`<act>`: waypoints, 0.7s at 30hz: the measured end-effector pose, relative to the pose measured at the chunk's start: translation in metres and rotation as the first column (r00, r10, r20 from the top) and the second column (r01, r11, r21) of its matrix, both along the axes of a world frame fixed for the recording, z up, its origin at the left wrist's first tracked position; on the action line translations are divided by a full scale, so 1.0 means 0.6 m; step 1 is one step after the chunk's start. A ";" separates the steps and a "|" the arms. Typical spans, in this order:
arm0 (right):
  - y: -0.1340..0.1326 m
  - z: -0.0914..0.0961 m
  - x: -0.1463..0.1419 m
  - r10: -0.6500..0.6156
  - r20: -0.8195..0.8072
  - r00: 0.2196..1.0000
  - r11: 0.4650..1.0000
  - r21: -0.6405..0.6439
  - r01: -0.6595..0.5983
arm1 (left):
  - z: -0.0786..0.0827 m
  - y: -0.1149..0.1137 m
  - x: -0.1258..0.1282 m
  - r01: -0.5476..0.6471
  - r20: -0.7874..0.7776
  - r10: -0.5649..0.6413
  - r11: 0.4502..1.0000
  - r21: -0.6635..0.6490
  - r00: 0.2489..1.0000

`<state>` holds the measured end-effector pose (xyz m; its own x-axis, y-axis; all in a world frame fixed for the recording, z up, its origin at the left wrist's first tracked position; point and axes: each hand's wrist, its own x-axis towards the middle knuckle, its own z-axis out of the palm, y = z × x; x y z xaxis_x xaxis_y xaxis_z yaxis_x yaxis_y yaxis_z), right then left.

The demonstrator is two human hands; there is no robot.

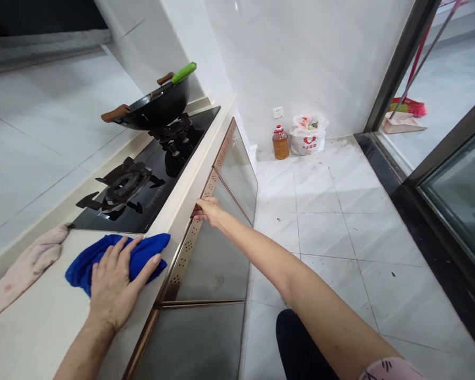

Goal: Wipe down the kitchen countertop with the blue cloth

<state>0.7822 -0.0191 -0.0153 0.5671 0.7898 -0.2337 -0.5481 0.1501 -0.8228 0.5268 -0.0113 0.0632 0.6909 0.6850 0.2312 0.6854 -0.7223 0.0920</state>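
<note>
My left hand (116,277) lies flat, fingers spread, on a crumpled blue cloth (79,266) on the pale countertop (35,335). The cloth is just in front of the black gas stove (150,203). My right hand (208,210) reaches to the front of the counter. Its fingers curl at the top edge of a grey glass cabinet door (216,258) with a perforated copper-coloured strip. The fingertips are partly hidden under the counter's lip.
A black wok (158,108) with wooden handles stands on the far burner; something with a green handle (184,73) rests in it. A pinkish stained cloth (27,269) lies by the wall. An oil bottle (281,143) and a filled plastic bag (307,138) stand on the tiled floor.
</note>
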 end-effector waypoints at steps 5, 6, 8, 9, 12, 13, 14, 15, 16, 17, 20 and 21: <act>-0.001 0.012 0.004 0.031 -0.039 0.999 0.999 -0.040 -0.032 | -0.001 -0.008 0.001 -0.046 0.018 0.046 0.999 -0.010 0.999; -0.002 0.013 0.004 0.039 -0.038 0.999 0.998 -0.041 -0.040 | 0.000 -0.009 0.002 -0.049 0.021 0.050 0.999 -0.014 0.999; -0.005 0.013 0.004 0.052 -0.029 0.998 0.998 -0.035 -0.053 | 0.000 -0.009 0.003 -0.055 0.027 0.055 0.998 -0.021 0.998; -0.006 0.011 0.004 0.057 -0.022 0.998 0.998 -0.030 -0.058 | 0.001 -0.009 0.003 -0.059 0.027 0.060 0.998 -0.025 0.998; -0.008 0.004 0.005 0.067 0.001 0.998 0.998 -0.018 -0.067 | 0.002 -0.005 0.004 -0.072 0.010 0.073 0.997 -0.031 0.997; -0.007 0.002 0.007 0.070 0.009 0.997 0.997 -0.015 -0.070 | 0.003 -0.003 0.003 -0.075 0.003 0.075 0.997 -0.029 0.997; -0.006 0.000 0.008 0.073 0.018 0.997 0.997 -0.012 -0.073 | 0.002 -0.002 0.003 -0.077 -0.001 0.077 0.997 -0.027 0.997; -0.004 -0.002 0.010 0.076 0.026 0.997 0.997 -0.009 -0.075 | 0.002 0.000 0.003 -0.080 -0.005 0.080 0.996 -0.025 0.997; -0.002 -0.003 0.012 0.078 0.035 0.996 0.997 -0.007 -0.077 | 0.002 0.001 0.003 -0.084 -0.007 0.084 0.996 -0.026 0.996; 0.001 -0.004 0.015 0.079 0.044 0.996 0.997 -0.006 -0.079 | 0.001 0.003 0.004 -0.089 -0.010 0.088 0.996 -0.025 0.996; 0.010 -0.005 0.024 0.077 0.079 0.994 0.997 -0.008 -0.077 | 0.000 0.009 0.011 -0.090 -0.022 0.090 0.996 -0.016 0.996; 0.014 -0.006 0.027 0.072 0.093 0.993 0.997 -0.010 -0.072 | 0.000 0.012 0.015 -0.094 -0.026 0.094 0.995 -0.015 0.995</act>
